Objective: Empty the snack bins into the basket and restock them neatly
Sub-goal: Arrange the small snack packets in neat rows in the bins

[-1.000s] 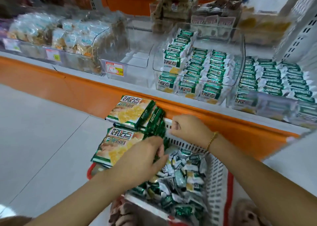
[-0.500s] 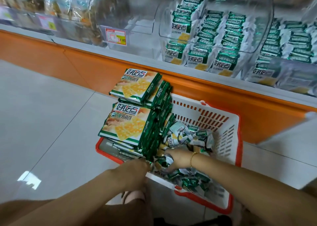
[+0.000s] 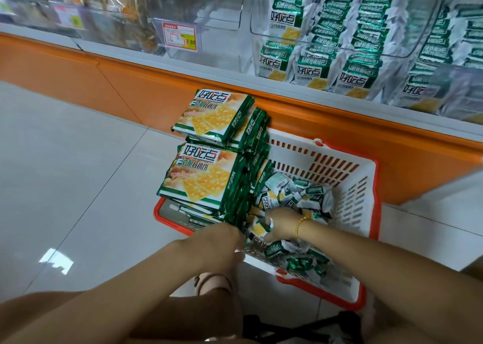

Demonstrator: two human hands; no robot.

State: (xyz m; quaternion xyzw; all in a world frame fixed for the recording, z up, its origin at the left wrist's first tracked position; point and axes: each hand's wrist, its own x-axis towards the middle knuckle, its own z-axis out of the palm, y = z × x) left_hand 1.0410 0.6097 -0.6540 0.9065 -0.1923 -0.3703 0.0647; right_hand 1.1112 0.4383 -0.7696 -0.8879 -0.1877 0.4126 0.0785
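Observation:
A white basket with a red rim (image 3: 366, 187) stands on the floor below the shelf. Two stacks of large green-and-yellow cracker packs (image 3: 203, 176) fill its left side. Loose small green-and-white snack packets (image 3: 292, 194) lie heaped on its right side. My right hand (image 3: 281, 226), with a gold bracelet on the wrist, is down in that heap, its fingers curled around a few small packets. My left hand (image 3: 222, 239) reaches over the basket's near rim beside the lower cracker stack; its fingertips are hidden among the packets.
On the shelf above, a clear bin (image 3: 431, 30) holds neat rows of green snack packets, with more to its right. A clear bin (image 3: 209, 51) with a red price tag (image 3: 180, 36) to its left looks empty. An orange shelf base (image 3: 313, 124) runs behind the basket. Grey floor tiles (image 3: 78, 174) lie left.
Both hands dropped from the basket's top edge and the cracker stack down into the loose packets. My view lowered toward the basket. In the last half second the hands barely moved.

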